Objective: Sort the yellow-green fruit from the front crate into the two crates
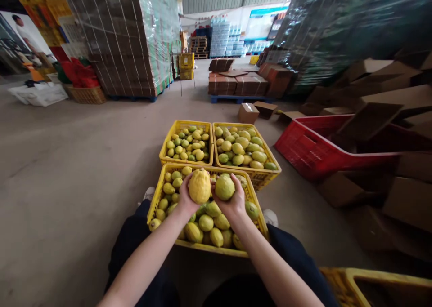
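Note:
Over the near yellow crate (216, 249), filled with yellow and green fruit, my two hands are side by side. My left hand (186, 198) holds a large, bumpy yellow fruit (200, 186). A rounder, greenish fruit (224, 187) rests in my right hand (237, 201), its fingers curled round the far side. Both fruits are above the crate's contents and close to each other. Behind stand two more yellow crates: the left one (162, 150) has smaller fruit, the right one (275, 168) larger fruit.
At the right lies a red crate (303, 152) with cardboard boxes (410, 199) around it. A yellow crate (367, 282) is at the bottom right. Small cartons (249, 113) and loaded pallets (238, 84) stand farther back. A person (23, 30) is at the far left.

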A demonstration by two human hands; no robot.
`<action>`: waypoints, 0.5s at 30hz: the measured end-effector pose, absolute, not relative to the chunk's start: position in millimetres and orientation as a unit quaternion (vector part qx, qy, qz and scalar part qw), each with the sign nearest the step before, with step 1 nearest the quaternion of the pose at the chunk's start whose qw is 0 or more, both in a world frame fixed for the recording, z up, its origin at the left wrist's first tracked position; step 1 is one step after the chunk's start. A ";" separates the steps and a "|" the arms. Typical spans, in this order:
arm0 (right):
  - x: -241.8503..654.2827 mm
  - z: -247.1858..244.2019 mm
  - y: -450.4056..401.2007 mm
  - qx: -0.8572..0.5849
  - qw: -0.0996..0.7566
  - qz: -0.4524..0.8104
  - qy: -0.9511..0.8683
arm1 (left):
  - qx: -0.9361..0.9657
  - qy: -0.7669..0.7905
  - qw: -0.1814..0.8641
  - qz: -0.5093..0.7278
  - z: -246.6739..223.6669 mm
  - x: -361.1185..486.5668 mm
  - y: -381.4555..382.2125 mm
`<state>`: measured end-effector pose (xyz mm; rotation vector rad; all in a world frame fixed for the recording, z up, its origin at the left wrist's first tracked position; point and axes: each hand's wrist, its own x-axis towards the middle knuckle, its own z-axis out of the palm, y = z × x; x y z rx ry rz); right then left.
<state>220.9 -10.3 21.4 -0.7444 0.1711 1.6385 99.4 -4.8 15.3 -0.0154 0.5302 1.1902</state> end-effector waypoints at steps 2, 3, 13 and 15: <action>220.6 21.5 -11.2 -0.324 0.621 0.710 0.074 | -0.008 0.248 0.802 0.544 13.2 102.5 -6.0; 220.5 21.7 -11.9 -0.323 0.624 0.708 0.071 | -0.007 0.247 0.804 0.541 13.0 103.1 -6.4; 216.9 25.0 -19.4 -0.286 0.626 0.725 -0.013 | 0.029 0.207 0.825 0.526 14.8 92.2 -4.4; 216.8 26.6 -20.3 -0.286 0.625 0.726 -0.009 | 0.032 0.207 0.827 0.522 14.4 90.4 -4.0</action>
